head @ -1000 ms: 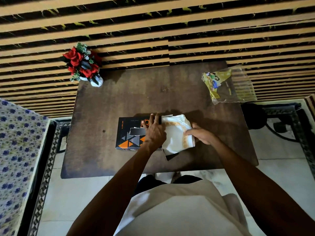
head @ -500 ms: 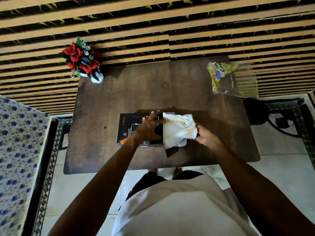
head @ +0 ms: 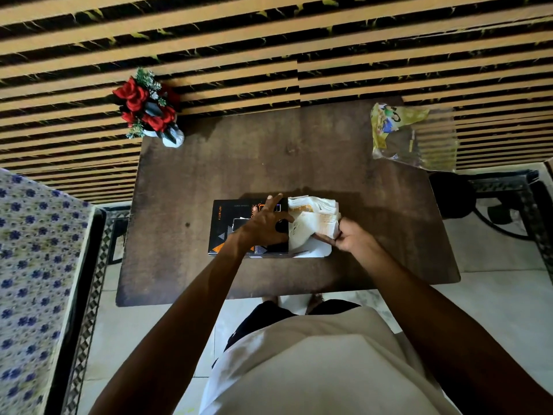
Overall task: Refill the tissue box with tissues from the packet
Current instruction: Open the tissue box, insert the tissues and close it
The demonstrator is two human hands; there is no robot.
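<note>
Tissue box (head: 227,226) lies lengthwise left-right; left fingers (head: 270,205) splayed atop, right fingers (head: 324,236) pinching tissues (head: 314,217).

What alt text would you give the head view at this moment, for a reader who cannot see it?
Seen from above, a person's left hand steadies a black tissue box on a dark wooden table while the right hand grips a stack of white tissues at the box's right end. A pot of red flowers and an emptied plastic packet sit at the far corners.
</note>
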